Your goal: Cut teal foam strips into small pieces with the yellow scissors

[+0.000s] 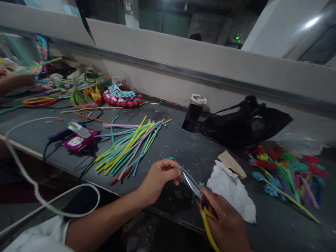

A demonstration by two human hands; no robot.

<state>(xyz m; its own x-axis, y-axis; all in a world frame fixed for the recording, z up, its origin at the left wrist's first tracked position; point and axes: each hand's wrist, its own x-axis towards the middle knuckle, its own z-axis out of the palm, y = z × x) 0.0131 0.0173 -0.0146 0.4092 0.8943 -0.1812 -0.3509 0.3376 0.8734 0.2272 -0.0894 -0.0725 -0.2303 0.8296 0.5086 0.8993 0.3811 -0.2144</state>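
Observation:
My right hand (223,218) is closed around the yellow handles of a pair of scissors (192,183), whose metal blades point up and left. At the blade tips, my left hand (164,173) is closed in a pinch; what sits between its thumb and fingers is too small to make out. Small green clippings (193,197) lie scattered on the dark table under both hands. Left of my left hand lies a loose bundle of yellow, green, pink and blue fuzzy craft stems (131,147). A crumpled white cloth (232,192) rests just beyond my right hand.
Colourful fuzzy flowers (291,171) lie at the right. Behind are a black bag (244,122) and a phone (192,117) leaning on a bottle (198,99). A purple device (81,140) and a white cable (34,182) are at left. Another person's arm (17,82) reaches in far left.

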